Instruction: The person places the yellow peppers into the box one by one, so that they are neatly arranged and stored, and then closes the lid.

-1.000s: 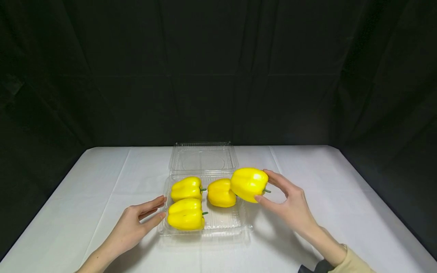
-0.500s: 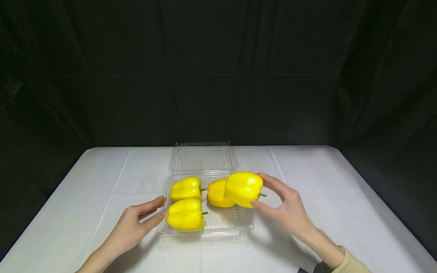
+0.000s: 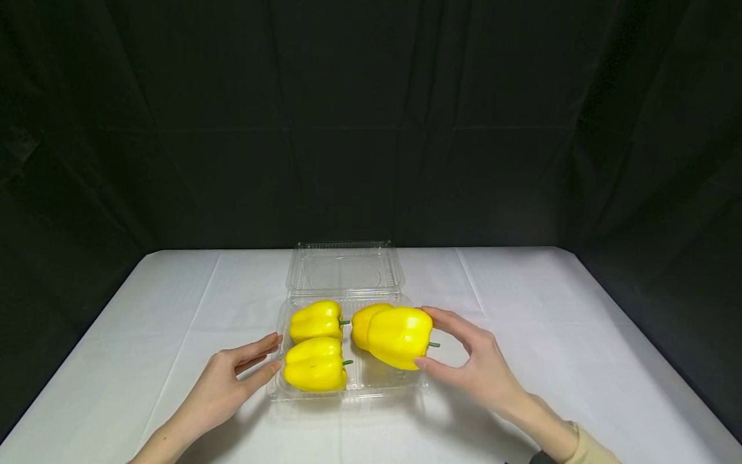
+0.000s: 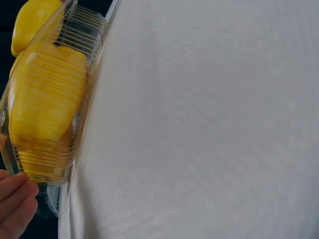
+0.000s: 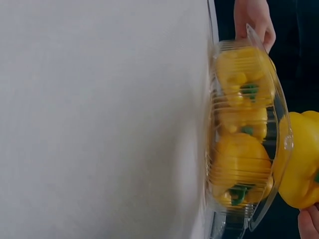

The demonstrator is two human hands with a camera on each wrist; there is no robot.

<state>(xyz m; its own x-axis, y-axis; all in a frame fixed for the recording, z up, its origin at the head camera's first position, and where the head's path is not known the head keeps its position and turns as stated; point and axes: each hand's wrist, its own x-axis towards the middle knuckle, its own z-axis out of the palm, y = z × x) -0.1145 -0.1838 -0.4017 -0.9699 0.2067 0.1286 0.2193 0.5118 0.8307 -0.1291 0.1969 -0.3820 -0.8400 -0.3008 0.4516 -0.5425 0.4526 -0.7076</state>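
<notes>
My right hand (image 3: 484, 374) grips a yellow bell pepper (image 3: 400, 338) between thumb and fingers, its green stem pointing right. In the right wrist view that pepper (image 5: 301, 159) is above the rim of a clear plastic clamshell box (image 5: 286, 112). In the head view it partly covers another yellow bell pepper (image 3: 360, 325) lying in the box's right half. Two more bell peppers, a rear one (image 3: 315, 321) and a front one (image 3: 315, 365), lie in the left half. My left hand (image 3: 223, 390) touches the box's left edge with thumb and fingers apart; its fingertips (image 4: 25, 191) show near the box's corner.
The box's clear lid (image 3: 343, 269) lies folded back behind the base. A white cloth (image 3: 551, 309) covers the table. Black curtains (image 3: 359, 129) hang behind it and on both sides.
My right hand has carried its bell pepper left and toward the front, so it now overlaps more of the right-half pepper in the head view. My left hand has stayed put.
</notes>
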